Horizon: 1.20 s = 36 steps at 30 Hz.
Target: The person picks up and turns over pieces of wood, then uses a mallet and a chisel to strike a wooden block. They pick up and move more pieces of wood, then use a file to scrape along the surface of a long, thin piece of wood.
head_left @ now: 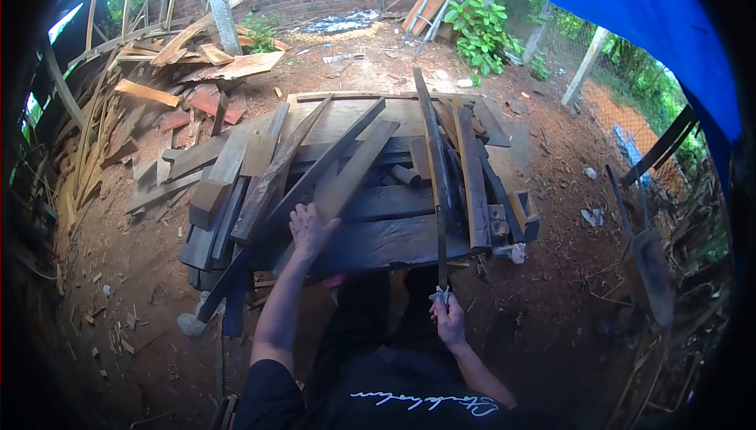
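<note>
Plank (362,165) at left hand (308,230), pale cloth (439,294) in right hand (450,322)

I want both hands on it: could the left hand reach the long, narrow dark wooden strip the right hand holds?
Probably yes: from the left hand, across dark wooden boards, the way to the strip looks free.

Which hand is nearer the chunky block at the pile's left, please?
Left: the left hand is right of the chunky block; the right hand is much farther right.
</note>
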Each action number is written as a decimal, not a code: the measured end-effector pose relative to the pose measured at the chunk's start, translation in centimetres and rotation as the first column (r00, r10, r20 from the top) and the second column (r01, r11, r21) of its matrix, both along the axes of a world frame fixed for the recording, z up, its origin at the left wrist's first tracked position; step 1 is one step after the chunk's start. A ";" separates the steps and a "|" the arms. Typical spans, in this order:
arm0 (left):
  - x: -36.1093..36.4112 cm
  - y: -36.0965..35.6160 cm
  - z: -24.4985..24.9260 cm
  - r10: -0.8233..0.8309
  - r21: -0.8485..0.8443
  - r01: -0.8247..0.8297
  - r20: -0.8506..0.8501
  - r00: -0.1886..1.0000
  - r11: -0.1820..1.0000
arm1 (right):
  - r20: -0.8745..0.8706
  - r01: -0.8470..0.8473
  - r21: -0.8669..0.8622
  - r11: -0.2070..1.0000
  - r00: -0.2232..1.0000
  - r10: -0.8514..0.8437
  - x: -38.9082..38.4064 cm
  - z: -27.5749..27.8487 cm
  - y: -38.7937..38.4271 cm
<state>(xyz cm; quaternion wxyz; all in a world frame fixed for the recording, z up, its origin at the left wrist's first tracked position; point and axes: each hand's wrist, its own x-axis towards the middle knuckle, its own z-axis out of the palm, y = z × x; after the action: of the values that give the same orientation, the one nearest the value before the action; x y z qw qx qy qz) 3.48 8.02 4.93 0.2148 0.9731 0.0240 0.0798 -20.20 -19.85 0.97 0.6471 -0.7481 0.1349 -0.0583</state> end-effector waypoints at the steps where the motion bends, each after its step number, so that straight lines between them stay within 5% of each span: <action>1: -0.2 0.3 0.3 -0.009 0.005 0.009 -0.006 1.000 1.000 | -0.006 0.009 0.005 1.000 1.000 -0.009 0.0 -0.1 0.0; 3: -0.8 0.9 2.5 -0.074 -0.259 0.023 -0.190 0.979 0.966 | 0.001 -0.013 0.033 0.999 1.000 0.013 0.2 -0.2 -0.1; 4: -1.0 1.6 3.0 -0.080 -0.253 0.029 -0.194 0.978 0.967 | -0.003 -0.005 0.040 0.999 1.000 0.005 0.4 -0.1 -0.1; 5: -1.1 2.6 3.5 -0.287 -0.681 -0.074 -0.402 0.870 0.729 | 0.005 -0.014 0.050 0.999 1.000 0.014 0.8 0.2 -0.2; 6: -1.1 3.4 3.8 -0.545 -0.886 -0.306 -0.457 0.703 0.348 | 0.010 -0.019 0.070 0.997 1.000 0.018 0.9 0.2 0.0; 12: -1.3 3.6 4.5 -0.564 -0.845 -0.493 -0.514 0.647 0.205 | 0.020 -0.007 0.079 0.997 1.000 0.005 1.6 0.5 0.4; 16: -0.5 2.9 3.1 -0.565 -0.864 -0.354 -0.502 0.655 0.357 | 0.013 0.004 0.059 0.998 1.000 -0.005 1.2 0.4 0.1; 18: -1.5 0.3 4.9 -0.525 -0.699 0.050 -0.487 0.698 0.714 | -0.009 0.014 0.075 0.997 1.000 -0.013 0.9 0.3 -0.1; 20: -2.6 -1.8 3.4 -0.390 -0.678 -0.059 -0.489 0.781 0.733 | -0.029 0.011 0.089 0.996 1.000 -0.009 1.0 0.1 0.0; 22: -3.8 -4.5 4.2 -0.292 -0.228 0.234 -0.266 0.919 0.945 | -0.051 0.034 0.106 0.994 0.998 -0.029 1.0 -0.2 0.0; 30: -1.6 -9.5 0.5 -0.108 -0.309 0.101 -0.006 0.994 0.946 | -0.037 0.031 0.115 0.993 0.999 -0.027 1.3 0.5 -0.3; 33: -2.9 -7.9 0.3 0.072 -0.064 -0.063 0.140 0.988 0.996 | -0.034 0.073 0.165 0.984 0.997 -0.069 0.7 -0.3 -1.2; 36: -3.7 -5.9 -0.2 0.133 -0.005 -0.133 0.049 0.990 0.991 | -0.050 0.103 0.180 0.978 0.994 -0.096 0.4 -1.3 -1.8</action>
<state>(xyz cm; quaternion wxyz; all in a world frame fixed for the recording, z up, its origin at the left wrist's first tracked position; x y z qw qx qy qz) -0.19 2.08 4.70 0.2104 0.9669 0.0838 0.1177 -19.83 -21.70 -0.29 0.7061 -0.6792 0.1904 -0.0626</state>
